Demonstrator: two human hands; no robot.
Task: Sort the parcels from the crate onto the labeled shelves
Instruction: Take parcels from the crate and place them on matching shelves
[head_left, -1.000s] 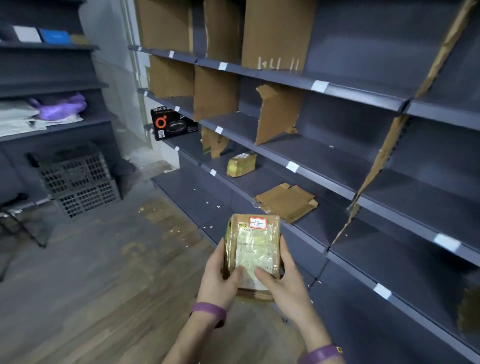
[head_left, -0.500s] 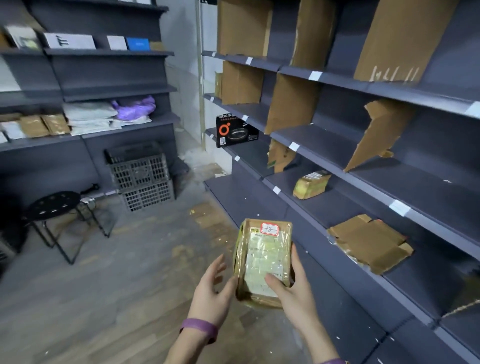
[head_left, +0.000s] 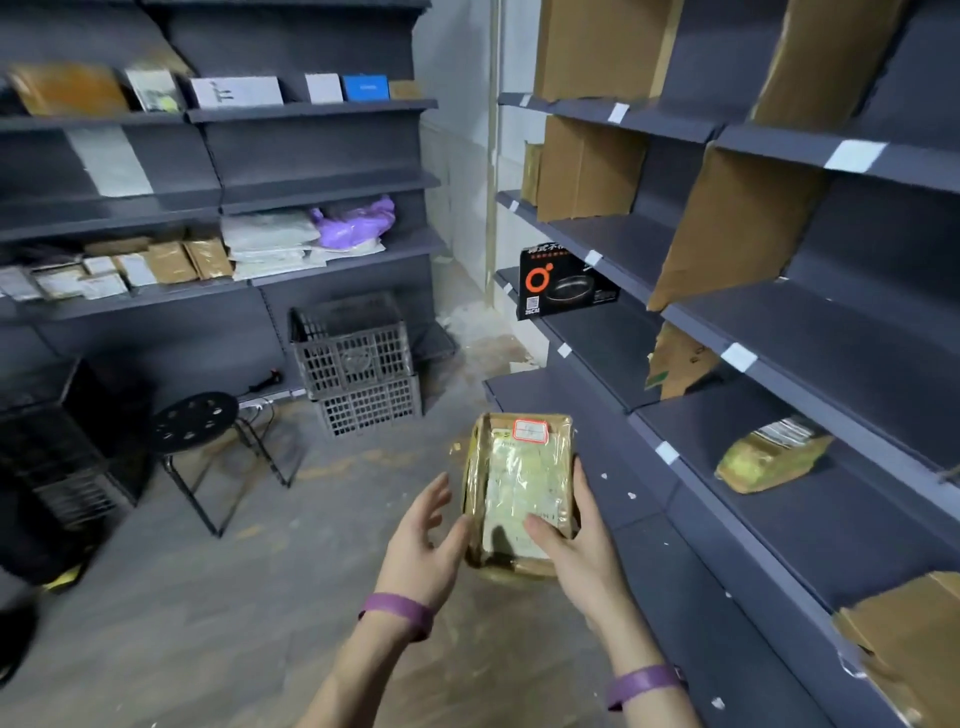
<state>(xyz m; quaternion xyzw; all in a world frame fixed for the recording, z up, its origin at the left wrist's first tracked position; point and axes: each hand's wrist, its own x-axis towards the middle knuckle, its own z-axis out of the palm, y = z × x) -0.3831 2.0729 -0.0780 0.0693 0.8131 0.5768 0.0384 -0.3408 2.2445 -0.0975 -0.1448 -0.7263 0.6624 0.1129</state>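
Shelves (head_left: 831, 338): dark unit along the right, white labels (head_left: 738, 357) on its edges, cardboard dividers (head_left: 727, 228).
Crates (head_left: 358, 364): two grey ones, stacked on the floor (head_left: 208, 597).
Parcel (head_left: 519, 483): taped brown packet, held over the floor beside the lower shelves.
Right hand (head_left: 576, 556): grips the parcel, thumb on top.
Left hand (head_left: 423, 540): fingers spread, just left of the parcel.

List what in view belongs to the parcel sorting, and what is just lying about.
Job: taped parcel, gripped by the right hand; left hand open beside it; labelled shelves; shelved parcel; stacked grey crates, likely the source.
Lying about: black stool; torn cardboard on the low shelf.
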